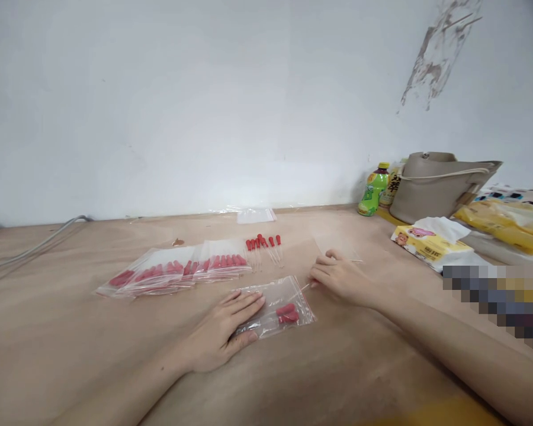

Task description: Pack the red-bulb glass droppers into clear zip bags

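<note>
My left hand (224,328) lies flat with its fingers stretched out, pressing the left part of a clear zip bag (270,293) onto the table. Two red dropper bulbs (287,313) show inside it, near its red-edged right end. My right hand (337,277) is closed in a pinch by the bag's upper right corner. A thin pale strip or tube runs from its fingertips towards the bag; I cannot tell which. Behind the bag lie several loose droppers (260,242) with red bulbs and clear tubes. Overlapping filled zip bags (160,272) of red-bulbed droppers lie to the left.
Brown paper covers the table (71,331). Flat clear bags (256,216) lie by the wall, another (337,245) beyond my right hand. On the right stand a green bottle (373,189), a grey-beige bag (435,189) and a tissue pack (430,242). A cable (39,245) crosses the left.
</note>
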The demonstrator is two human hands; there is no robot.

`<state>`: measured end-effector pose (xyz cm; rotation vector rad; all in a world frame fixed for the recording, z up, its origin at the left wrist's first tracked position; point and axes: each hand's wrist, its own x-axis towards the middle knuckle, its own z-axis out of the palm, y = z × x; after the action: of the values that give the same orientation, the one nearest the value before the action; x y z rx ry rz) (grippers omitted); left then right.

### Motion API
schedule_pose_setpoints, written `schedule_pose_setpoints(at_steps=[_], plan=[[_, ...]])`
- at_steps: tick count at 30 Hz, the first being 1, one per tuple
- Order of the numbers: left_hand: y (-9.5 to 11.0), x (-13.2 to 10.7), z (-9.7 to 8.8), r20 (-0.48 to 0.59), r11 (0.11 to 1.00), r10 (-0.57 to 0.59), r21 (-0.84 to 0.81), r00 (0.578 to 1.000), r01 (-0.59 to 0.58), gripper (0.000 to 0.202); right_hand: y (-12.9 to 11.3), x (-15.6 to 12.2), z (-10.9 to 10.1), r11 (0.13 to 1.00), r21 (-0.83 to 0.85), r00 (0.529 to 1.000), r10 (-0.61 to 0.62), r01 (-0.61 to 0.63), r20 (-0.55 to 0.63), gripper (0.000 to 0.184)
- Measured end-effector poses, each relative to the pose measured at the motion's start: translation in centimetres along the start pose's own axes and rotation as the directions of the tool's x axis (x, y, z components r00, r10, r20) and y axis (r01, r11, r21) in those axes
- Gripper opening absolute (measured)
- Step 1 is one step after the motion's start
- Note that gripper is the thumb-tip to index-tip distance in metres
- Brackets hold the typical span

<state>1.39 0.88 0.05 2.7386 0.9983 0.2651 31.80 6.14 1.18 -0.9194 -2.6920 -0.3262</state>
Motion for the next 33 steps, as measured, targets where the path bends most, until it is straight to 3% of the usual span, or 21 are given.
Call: schedule_pose_setpoints(at_steps=[4,7,10,14,18,22,27,33], plan=[[0.1,-0.2,0.1,0.000,0.997,-0.073,-0.004,0.997,0.073,0.060,-1.8,1.6,0.6,0.972,0.231,0.999,-0.039,0.037,0.001,0.022],[0.2,-0.3,0.1,0.023,0.996,-0.091,0.001,0.996,0.091,0.061,-2.5,2.0,1.3,0.854,0.520,1.000,-0.015,0.017,-0.009,0.020],[0.2,-0.3,0.1,0.022,0.997,-0.076,0.010,0.997,0.075,0.060,-2.1,1.5,1.7,0.763,0.644,0.998,0.053,-0.054,0.021,0.017],[0.0,-0.3,0.2,0.006,0.998,-0.061,0.010,0.998,0.061,0.059,-0.2,0.0,1.1,0.772,0.610,0.984,0.144,-0.179,0.107,0.030],[0.1,-0.4,0.1,0.018,0.997,-0.080,-0.005,0.997,0.080,0.057,0.9,-0.7,0.3,0.819,0.527,0.972,0.159,-0.229,0.175,0.020],[0.2,-0.3,0.1,0.014,0.995,-0.093,-0.016,0.996,0.094,0.057,0.3,-0.3,0.6,0.790,0.578,0.979,0.150,-0.205,0.142,0.018],[-0.1,-0.2,0.3,0.015,0.996,-0.093,-0.006,0.996,0.093,0.058,-0.9,0.5,1.7,0.694,0.695,0.979,0.192,-0.188,0.072,0.020],[-0.2,-0.3,0.5,-0.003,0.998,-0.070,0.007,0.998,0.070,0.058,-1.1,0.8,2.0,0.719,0.655,0.969,0.230,-0.232,0.090,0.013]])
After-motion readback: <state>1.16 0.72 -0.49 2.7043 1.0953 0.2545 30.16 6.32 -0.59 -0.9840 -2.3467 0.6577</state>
